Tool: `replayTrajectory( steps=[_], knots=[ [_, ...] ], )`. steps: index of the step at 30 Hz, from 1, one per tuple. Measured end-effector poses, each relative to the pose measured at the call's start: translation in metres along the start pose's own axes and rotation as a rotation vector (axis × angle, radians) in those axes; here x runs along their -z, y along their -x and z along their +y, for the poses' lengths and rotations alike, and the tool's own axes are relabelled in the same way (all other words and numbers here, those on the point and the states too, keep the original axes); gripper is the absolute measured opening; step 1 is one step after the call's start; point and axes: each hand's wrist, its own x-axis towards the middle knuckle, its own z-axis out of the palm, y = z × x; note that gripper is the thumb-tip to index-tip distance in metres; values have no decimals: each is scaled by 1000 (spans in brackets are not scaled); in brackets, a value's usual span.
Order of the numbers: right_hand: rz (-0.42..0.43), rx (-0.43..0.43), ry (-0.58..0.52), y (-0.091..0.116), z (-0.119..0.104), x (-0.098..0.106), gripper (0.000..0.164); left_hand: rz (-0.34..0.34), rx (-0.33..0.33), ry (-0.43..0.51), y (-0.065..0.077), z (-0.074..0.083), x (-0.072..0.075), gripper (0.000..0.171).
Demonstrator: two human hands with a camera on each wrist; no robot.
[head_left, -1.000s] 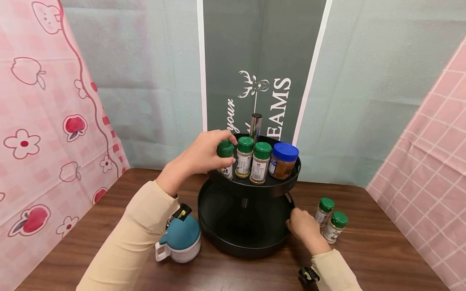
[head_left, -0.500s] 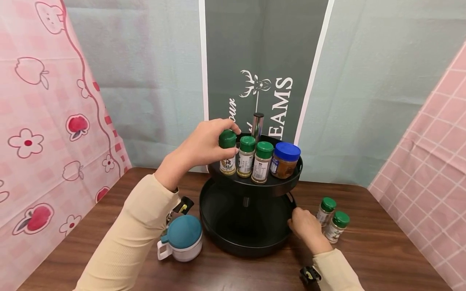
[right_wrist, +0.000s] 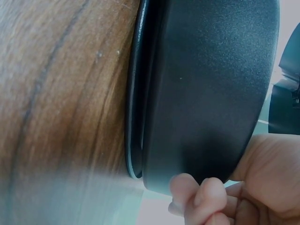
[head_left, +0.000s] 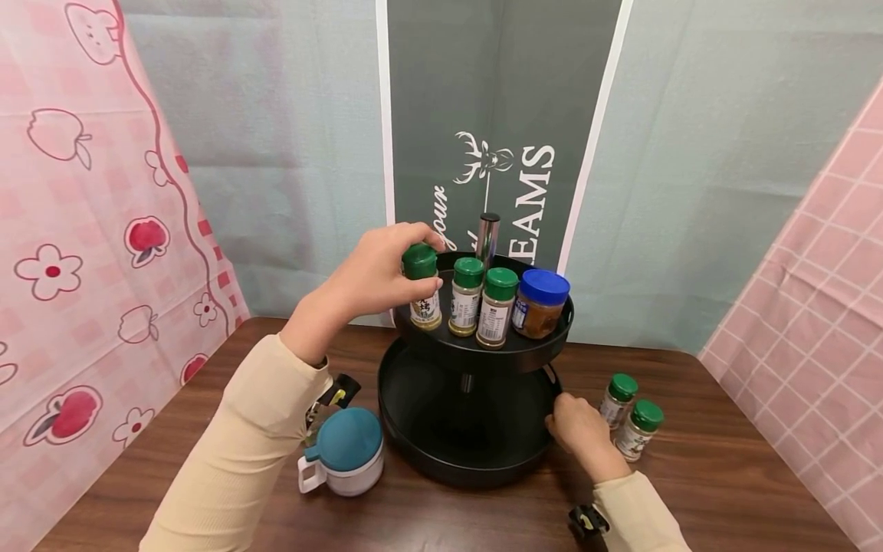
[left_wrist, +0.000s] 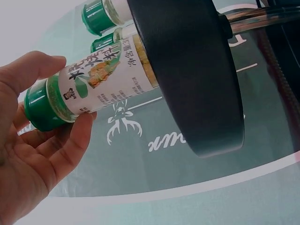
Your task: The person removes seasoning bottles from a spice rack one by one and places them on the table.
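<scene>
On the left side of the upper tier, my left hand (head_left: 386, 270) holds a green-capped spice jar (head_left: 425, 309) between thumb and fingers, near its cap. The left wrist view shows its printed label (left_wrist: 103, 72), with the jar's base hidden behind the tier's wall. Beside it on that tier stand two more green-capped spice jars (head_left: 464, 307) (head_left: 494, 318) and a brown-filled jar with a blue lid (head_left: 540, 310). My right hand (head_left: 579, 428) grips the lower tier's rim at the right of the black two-tier round rack (head_left: 476, 471), fingers curled against the outer wall.
A white handled pot with a teal lid (head_left: 350, 441) stands left of the rack, under my left forearm. Two green-capped spice jars (head_left: 618, 399) (head_left: 635, 441) stand on the wooden table (head_left: 717, 475) just right of my right hand. Fabric hangs behind and at both sides.
The left hand and its spice jar have risen a little, then shifted left, widening the gap to the neighbouring jar. The right hand keeps its hold on the rim.
</scene>
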Motion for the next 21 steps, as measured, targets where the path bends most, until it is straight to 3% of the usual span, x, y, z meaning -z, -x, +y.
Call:
replayTrajectory(
  steps=[10, 21],
  knots=[
    [2, 11, -4, 1, 0, 1, 19, 90, -27, 4, 7, 0, 10, 28],
    [2, 12, -6, 1, 0, 1, 21, 94, -32, -17, 17, -4, 21, 30]
  ],
)
